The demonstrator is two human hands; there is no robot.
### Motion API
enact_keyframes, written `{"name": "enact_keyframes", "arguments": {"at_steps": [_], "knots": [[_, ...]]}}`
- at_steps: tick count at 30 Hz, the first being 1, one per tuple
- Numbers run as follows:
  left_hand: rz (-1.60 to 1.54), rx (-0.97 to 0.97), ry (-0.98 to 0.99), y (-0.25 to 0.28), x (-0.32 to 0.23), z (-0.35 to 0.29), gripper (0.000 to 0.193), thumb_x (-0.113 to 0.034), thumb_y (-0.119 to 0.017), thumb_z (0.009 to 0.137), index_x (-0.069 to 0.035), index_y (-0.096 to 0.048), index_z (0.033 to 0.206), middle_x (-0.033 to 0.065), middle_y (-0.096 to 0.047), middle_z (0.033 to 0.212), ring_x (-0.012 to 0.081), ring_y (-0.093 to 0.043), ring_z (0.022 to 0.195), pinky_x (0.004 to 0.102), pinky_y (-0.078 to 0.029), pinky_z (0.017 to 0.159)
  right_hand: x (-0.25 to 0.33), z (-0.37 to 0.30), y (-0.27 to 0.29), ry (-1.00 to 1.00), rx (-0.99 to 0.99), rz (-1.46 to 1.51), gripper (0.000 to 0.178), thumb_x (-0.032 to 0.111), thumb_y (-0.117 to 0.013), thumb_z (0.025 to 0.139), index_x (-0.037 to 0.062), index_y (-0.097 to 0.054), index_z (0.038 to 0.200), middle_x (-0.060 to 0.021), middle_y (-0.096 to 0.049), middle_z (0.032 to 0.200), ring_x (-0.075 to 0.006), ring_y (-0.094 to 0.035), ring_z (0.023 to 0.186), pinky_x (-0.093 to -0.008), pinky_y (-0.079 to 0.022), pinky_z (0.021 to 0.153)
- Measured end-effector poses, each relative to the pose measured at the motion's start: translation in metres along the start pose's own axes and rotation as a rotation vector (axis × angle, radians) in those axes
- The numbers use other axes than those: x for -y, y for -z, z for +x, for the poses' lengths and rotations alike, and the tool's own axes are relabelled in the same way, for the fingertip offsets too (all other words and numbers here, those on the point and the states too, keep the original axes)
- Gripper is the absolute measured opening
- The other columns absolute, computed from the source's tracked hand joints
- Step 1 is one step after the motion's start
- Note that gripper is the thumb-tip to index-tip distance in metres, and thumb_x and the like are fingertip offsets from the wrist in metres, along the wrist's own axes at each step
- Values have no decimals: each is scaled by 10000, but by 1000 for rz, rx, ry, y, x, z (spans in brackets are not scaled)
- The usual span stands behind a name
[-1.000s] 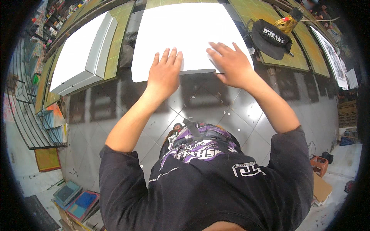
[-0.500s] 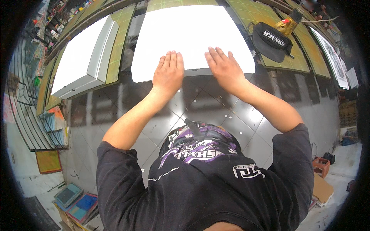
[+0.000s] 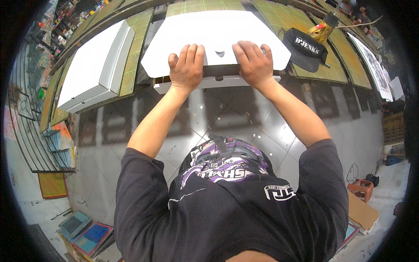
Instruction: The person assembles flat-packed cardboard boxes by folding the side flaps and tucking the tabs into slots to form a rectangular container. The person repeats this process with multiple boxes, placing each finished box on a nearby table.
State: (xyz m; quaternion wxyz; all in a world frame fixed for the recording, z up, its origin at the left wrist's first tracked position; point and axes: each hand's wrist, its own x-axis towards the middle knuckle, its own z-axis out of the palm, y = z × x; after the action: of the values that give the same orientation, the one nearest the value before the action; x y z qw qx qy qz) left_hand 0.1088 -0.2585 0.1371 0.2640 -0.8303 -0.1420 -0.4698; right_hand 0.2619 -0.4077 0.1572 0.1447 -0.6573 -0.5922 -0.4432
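In front of me a white cardboard box (image 3: 161, 88) has its wide white lid (image 3: 209, 32) slightly raised along the near side. A dark gap and brown inner cardboard show between the lid and the front wall. My left hand (image 3: 187, 67) grips the lid's near edge left of a small notch, fingers bent over the top. To the right of the notch, my right hand (image 3: 255, 65) holds the same edge in the same way. Both thumbs are hidden, seemingly under the lid.
At the left lie closed white boxes (image 3: 89, 65), stacked. A black cap (image 3: 305, 49) and a yellow tool (image 3: 322, 28) rest right of the box on the green-lined boards (image 3: 338, 72). A printed sheet (image 3: 371, 65) lies at far right. Grey floor tiles (image 3: 214, 118) show below.
My hands have gone from lying flat on the white panel to gripping its near edge. That edge has lifted, uncovering the front wall and a gap, and the corners now look angled.
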Motion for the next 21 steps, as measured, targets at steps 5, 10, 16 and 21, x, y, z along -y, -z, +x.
{"name": "enact_keyframes", "arguments": {"at_steps": [5, 10, 16, 21], "knots": [[-141, 257, -9, 21, 14, 4, 568, -368, -632, 699, -95, -521, 1185, 82, -547, 1135, 215, -505, 1097, 467, -264, 939, -10, -4, 24, -119, 256, 73, 751, 233, -766, 519, 147, -488, 1211, -49, -507, 1213, -191, -485, 1136, -467, -304, 972], [-525, 343, 73, 44, 95, -8, 1016, -604, -772, 495, -137, -427, 1329, 167, -449, 1306, 326, -391, 1247, 485, -249, 1052, -59, -21, 43, -327, 359, 307, 967, 512, -761, 545, 134, -383, 1351, -146, -307, 1415, -341, -301, 1310, -506, -270, 1041], [-1229, 565, 590, 30, 128, -38, 1028, -400, -845, 502, -142, -367, 1375, 139, -402, 1366, 281, -363, 1279, 411, -255, 1084, -105, -45, 33, -518, 446, 898, 988, 535, -752, 542, 106, -400, 1360, -160, -290, 1448, -314, -223, 1361, -435, -174, 1103], [-1503, 501, 650, 24, 125, -43, 997, -309, -835, 534, -126, -342, 1381, 142, -426, 1330, 263, -387, 1250, 388, -277, 1066, -116, -57, 19, -528, 376, 1156, 836, 334, -793, 575, 83, -472, 1305, -177, -271, 1457, -299, -220, 1365, -394, -190, 1102]]}}
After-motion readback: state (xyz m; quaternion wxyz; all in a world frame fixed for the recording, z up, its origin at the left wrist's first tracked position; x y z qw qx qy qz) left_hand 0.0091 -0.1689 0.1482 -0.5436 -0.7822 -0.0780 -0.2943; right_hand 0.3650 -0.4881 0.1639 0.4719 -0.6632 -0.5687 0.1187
